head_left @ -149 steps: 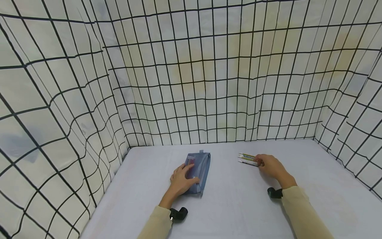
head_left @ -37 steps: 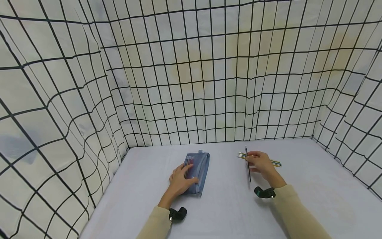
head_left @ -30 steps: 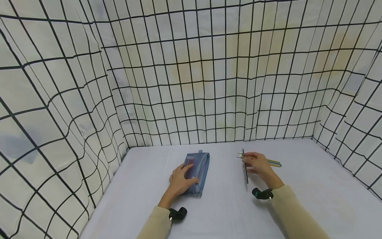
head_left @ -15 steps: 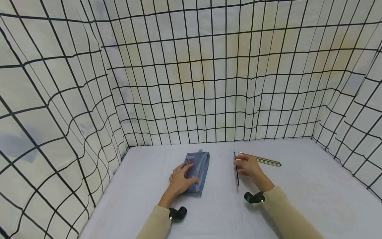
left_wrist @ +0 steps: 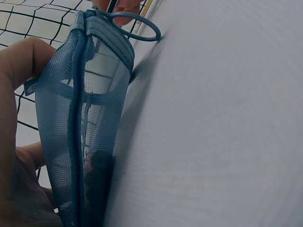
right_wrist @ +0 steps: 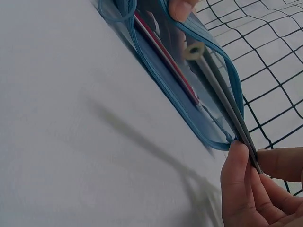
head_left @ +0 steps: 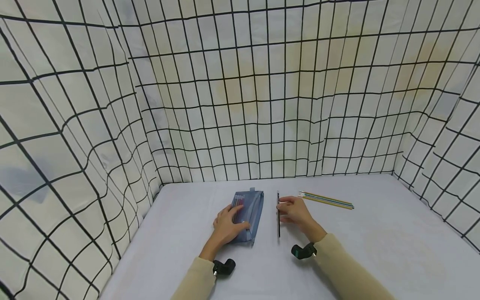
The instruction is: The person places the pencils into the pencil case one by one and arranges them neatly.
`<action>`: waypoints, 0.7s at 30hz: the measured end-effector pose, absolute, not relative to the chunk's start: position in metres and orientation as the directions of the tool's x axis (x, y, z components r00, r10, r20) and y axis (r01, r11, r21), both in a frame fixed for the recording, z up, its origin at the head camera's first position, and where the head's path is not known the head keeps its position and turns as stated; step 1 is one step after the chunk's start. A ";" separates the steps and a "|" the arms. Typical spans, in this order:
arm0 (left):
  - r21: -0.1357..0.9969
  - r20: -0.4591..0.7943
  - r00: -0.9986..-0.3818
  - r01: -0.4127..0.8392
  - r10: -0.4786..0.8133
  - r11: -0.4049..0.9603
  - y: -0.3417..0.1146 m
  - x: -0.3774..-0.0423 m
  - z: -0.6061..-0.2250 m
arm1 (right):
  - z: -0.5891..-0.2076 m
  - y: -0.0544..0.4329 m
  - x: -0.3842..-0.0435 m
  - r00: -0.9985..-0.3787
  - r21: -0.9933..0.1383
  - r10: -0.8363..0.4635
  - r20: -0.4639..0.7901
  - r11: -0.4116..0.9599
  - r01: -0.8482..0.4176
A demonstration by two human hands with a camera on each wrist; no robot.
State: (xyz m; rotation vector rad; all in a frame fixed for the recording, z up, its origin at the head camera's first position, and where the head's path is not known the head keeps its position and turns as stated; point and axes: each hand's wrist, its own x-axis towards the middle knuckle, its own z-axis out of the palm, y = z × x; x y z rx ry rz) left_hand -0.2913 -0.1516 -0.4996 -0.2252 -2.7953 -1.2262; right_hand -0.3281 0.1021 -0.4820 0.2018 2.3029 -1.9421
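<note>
A blue mesh pencil case (head_left: 256,210) lies on the table with my left hand (head_left: 226,227) gripping it, thumb on the near side and fingers over the left edge. Several pencils show through its mesh, among them a red-and-white striped pencil (right_wrist: 168,59) in the right wrist view. The zipper opening gapes towards my right hand (head_left: 296,211). That hand pinches a dark pencil (head_left: 278,223) between thumb and fingers, just right of the case. In the right wrist view, the held pencil's blunt end overlaps the opening; whether it is inside I cannot tell.
Several loose yellow and green-blue pencils (head_left: 328,201) lie side by side, right of my right hand. White cloth covers the table (head_left: 378,233). Black netting (head_left: 270,137) over white sheeting rises at the back and sides. A ring-shaped zipper pull (left_wrist: 142,28) hangs from the case.
My right hand has lifted the dark pencil from the loose ones, turned it lengthwise and carried it left to the pencil case. My left hand has kept its place.
</note>
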 end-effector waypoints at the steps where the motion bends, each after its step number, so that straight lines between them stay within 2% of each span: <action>1: 0.725 0.133 -0.986 0.167 0.102 0.669 -0.151 -0.291 -0.499 | -0.482 0.098 -0.328 -0.983 -0.969 0.020 -0.182 0.164 0.183; 21: 0.714 0.121 -0.988 0.155 0.099 0.683 -0.151 -0.291 -0.497 | -0.484 0.052 -0.330 -0.978 -0.970 -0.067 -0.196 0.159 0.184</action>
